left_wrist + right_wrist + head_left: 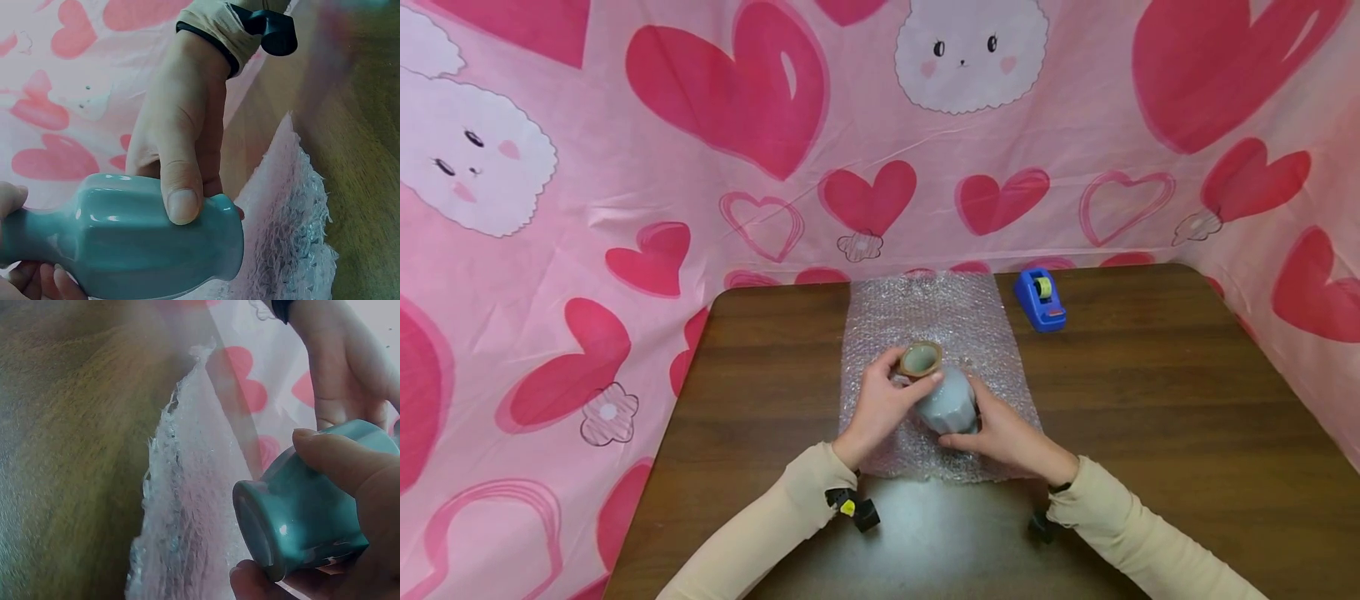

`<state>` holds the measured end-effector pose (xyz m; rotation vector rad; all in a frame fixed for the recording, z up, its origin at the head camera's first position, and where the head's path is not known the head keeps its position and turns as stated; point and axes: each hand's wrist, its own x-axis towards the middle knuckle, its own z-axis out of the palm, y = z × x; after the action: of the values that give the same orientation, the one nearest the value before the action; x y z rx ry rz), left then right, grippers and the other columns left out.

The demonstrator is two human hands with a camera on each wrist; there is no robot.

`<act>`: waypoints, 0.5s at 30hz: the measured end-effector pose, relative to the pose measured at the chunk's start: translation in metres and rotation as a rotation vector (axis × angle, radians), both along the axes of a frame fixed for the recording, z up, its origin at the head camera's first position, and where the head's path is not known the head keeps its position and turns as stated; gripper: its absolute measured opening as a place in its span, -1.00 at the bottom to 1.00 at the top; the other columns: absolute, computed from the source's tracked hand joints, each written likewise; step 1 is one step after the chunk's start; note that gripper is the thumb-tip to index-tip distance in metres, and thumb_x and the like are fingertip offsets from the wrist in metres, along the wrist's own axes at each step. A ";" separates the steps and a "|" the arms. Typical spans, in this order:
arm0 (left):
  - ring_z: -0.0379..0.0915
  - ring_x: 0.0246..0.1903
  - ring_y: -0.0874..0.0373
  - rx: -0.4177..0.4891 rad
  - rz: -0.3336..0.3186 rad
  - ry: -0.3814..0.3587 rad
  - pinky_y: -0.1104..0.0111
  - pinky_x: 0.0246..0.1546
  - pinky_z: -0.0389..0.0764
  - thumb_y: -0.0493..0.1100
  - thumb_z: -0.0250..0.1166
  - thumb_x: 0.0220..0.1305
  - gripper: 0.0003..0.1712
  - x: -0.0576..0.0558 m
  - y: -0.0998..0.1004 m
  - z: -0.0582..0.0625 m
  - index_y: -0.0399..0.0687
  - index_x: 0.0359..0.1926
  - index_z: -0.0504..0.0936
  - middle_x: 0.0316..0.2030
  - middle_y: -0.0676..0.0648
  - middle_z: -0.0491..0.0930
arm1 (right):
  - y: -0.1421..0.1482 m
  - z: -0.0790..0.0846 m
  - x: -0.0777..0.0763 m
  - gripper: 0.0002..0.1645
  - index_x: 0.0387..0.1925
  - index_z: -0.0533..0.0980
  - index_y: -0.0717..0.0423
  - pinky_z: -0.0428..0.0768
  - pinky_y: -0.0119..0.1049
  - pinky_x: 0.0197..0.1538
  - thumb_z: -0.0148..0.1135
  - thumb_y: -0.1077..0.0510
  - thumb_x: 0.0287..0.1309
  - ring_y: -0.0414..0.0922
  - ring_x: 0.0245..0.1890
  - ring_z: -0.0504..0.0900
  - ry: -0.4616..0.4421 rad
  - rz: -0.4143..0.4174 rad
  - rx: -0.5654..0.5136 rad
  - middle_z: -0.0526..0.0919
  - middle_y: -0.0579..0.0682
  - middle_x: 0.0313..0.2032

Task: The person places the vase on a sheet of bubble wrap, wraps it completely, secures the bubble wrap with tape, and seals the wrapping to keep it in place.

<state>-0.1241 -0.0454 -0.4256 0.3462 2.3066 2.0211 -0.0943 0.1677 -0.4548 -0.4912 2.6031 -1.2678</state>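
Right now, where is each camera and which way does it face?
Head: on the head, facing forward and down at the vase, bubble wrap and table; left hand, right hand and sleeves show.
Left wrist: on that wrist, facing the vase side-on; left hand at left edge, right hand opposite.
Right wrist: on that wrist, facing the vase, base showing; right hand at lower right, left hand beyond.
Both wrist views share the vase, both hands and bubble wrap.
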 end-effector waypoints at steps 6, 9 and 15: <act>0.56 -0.09 0.18 -0.001 -0.018 -0.035 0.34 -0.10 0.61 -0.12 0.52 0.24 -0.51 -0.001 -0.002 0.002 -0.18 0.14 0.64 0.02 -0.14 0.68 | 0.003 0.004 -0.003 0.15 0.49 0.11 0.32 0.61 0.18 0.12 0.59 -0.04 0.12 0.20 0.14 0.61 0.027 0.004 0.043 0.55 0.33 0.20; 0.56 -0.04 0.15 -0.010 -0.035 -0.047 0.30 -0.04 0.61 -0.13 0.51 0.25 -0.50 -0.001 -0.004 0.002 -0.17 0.17 0.63 0.05 -0.13 0.68 | 0.005 0.004 -0.003 0.12 0.46 0.15 0.34 0.64 0.15 0.07 0.60 -0.05 0.10 0.18 0.09 0.64 0.046 0.003 0.072 0.58 0.32 0.16; 0.58 0.06 0.07 -0.038 -0.101 -0.068 0.20 0.04 0.62 -0.13 0.50 0.26 -0.42 -0.003 -0.012 0.003 -0.14 0.26 0.58 0.12 -0.14 0.64 | 0.008 0.003 -0.003 0.09 0.43 0.21 0.32 0.65 0.12 0.03 0.62 -0.04 0.06 0.15 0.05 0.65 0.095 -0.007 0.112 0.59 0.30 0.14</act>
<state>-0.1271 -0.0571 -0.4228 0.3778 2.2364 1.9097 -0.0976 0.1759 -0.4517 -0.5339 2.7381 -1.1184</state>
